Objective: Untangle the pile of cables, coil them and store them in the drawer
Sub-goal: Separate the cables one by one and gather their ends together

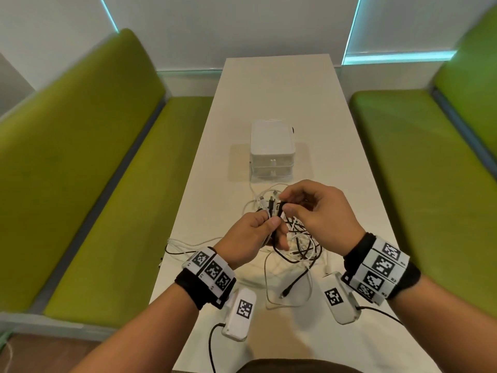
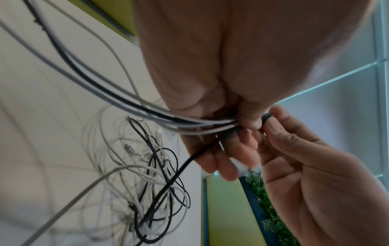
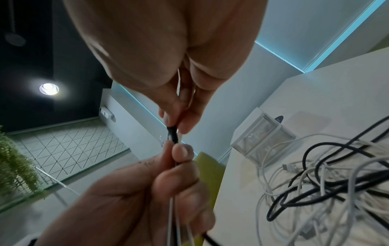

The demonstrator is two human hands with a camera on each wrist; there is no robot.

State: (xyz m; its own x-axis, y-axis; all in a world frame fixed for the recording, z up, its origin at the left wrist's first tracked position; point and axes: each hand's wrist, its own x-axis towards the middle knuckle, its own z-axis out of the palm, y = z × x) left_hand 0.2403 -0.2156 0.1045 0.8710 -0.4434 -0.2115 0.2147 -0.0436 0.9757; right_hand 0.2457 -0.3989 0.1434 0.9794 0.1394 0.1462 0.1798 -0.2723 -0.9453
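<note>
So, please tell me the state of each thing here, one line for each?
Left hand: grips a bundle of cable ends.
Right hand: fingers pinch a black cable end.
Tangled pile of white and black cables: still knotted, lying on the table.
White plastic drawer box: both drawers closed.

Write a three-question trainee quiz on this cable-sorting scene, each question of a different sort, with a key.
1. True or false: the drawer unit stands beyond the cable tangle, both drawers closed.
2. Multiple choice: the right hand pinches A) a white plug on the table, B) a black cable end held up at the left hand's fingertips, C) a drawer handle.
3. Fill in: the left hand grips a bundle of ____ and black cables.

Key: 1 true; 2 B; 3 white.
</note>
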